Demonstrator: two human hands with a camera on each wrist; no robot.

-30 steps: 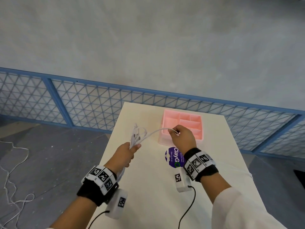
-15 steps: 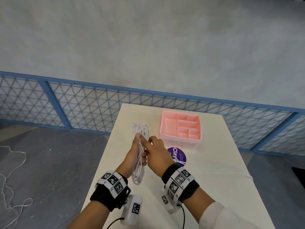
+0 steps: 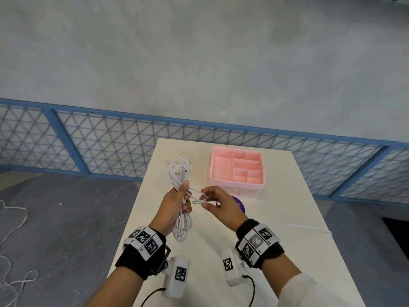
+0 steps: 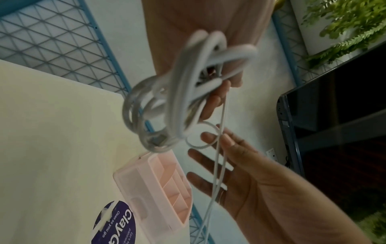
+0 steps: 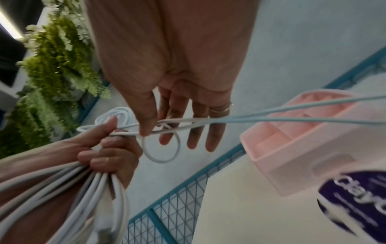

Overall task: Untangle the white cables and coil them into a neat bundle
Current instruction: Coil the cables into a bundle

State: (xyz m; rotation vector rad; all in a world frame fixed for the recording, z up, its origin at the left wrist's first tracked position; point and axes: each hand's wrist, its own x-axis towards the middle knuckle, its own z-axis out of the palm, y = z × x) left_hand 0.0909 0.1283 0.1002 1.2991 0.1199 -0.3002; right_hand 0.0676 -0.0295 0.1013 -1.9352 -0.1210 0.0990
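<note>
My left hand [image 3: 184, 196] grips the middle of a coiled bundle of white cable [image 3: 179, 171]; loops stick out above the fist and hang below it [image 3: 182, 228]. In the left wrist view the bundle [image 4: 177, 99] is blurred. Just to its right, my right hand [image 3: 204, 199] pinches a thin loose strand [image 3: 195, 201] between thumb and forefinger. The strand forms a small loop [image 5: 160, 148] between the two hands. From the pinch it runs on past the right palm [image 4: 217, 173]. Both hands hover above the white table [image 3: 155, 240].
A pink compartment organizer [image 3: 236, 169] stands on the table behind the right hand. A purple round label [image 3: 241, 206] lies beneath that hand. A thin white cable [image 3: 298, 227] trails over the table's right edge. Blue mesh fencing [image 3: 110, 140] runs behind, and more white cable lies on the floor at left.
A second ago the right hand held the strand stretched out near the organizer. It then came in to the bundle. Now it has drawn a little to the right with a small loop.
</note>
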